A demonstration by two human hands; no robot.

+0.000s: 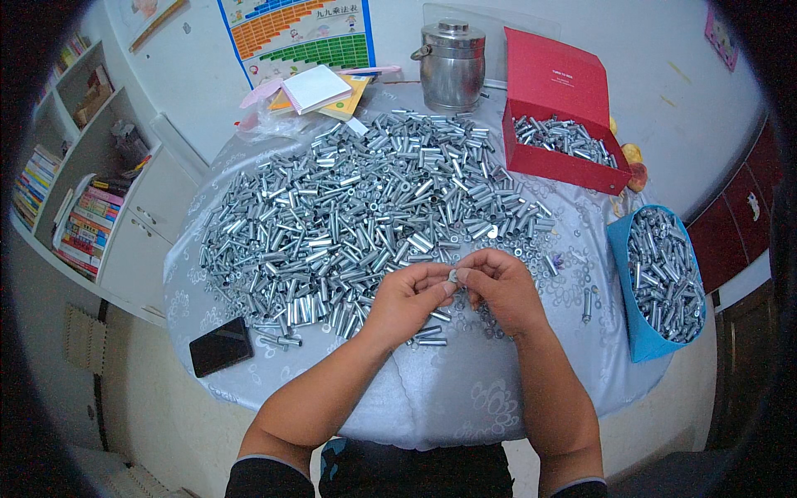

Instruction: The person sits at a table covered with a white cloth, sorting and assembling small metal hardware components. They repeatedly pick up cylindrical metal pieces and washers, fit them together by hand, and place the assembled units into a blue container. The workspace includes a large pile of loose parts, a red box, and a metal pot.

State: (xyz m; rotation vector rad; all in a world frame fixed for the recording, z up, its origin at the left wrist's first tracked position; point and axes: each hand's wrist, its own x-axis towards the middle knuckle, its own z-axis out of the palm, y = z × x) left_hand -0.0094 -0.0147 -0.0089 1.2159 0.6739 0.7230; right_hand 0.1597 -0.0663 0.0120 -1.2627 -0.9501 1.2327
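Bookcase point(141, 261), white, far left: books standing and stacked in its compartments. Smartphone point(220, 347), black: lying flat near the left edge of the silvery, flower-patterned tablecloth point(440, 386). Metal tubes point(357, 207), silver-coloured, one large loose heap: spread across the middle of the table. Left hand point(408, 305): thumb and forefinger pinched together on a small metal piece point(453, 275), exact kind too small to tell, held just above the near side of the heap. Lidded steel canister point(453, 70): upright behind the heap. Right hand point(503, 292): fingertips closed on the same piece, meeting the left. Red box point(564, 170), lid raised: part-filled with tubes. Blue bin point(628, 290), right edge: filled with tubes.
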